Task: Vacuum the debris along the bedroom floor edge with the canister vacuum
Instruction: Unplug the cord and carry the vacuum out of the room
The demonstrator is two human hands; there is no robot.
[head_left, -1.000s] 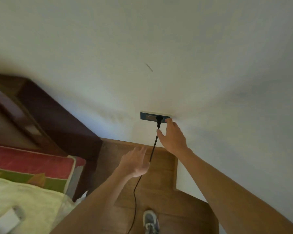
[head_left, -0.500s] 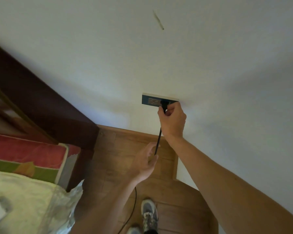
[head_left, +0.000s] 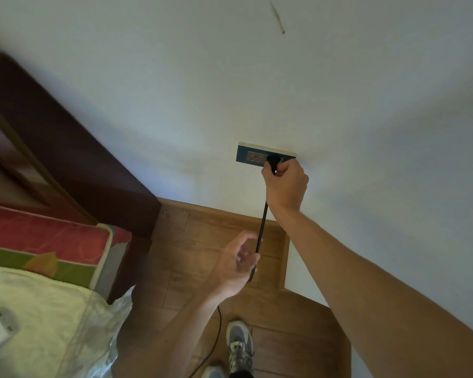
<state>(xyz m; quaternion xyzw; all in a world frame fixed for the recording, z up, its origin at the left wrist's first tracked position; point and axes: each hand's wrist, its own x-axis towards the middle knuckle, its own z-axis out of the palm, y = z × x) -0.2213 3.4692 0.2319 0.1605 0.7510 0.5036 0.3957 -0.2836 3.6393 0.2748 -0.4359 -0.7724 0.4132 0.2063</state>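
Observation:
A blue wall socket sits low on the white wall. A black plug is at its right outlet, and my right hand is closed around that plug. The black power cord drops straight from the plug to my left hand, whose fingers curl loosely around the cord above the wooden floor. Below that hand the cord trails down past my shoe. The canister vacuum itself is out of sight.
A dark wooden headboard and a bed with a red-green mattress and pale cover fill the left. A plastic sheet hangs off the bed corner. My grey shoe stands on the wood floor in the narrow gap by the wall.
My right hand went from resting beside the socket to closing on the plug. My left hand drew up to the cord. The view tilted lower and nearer the wall.

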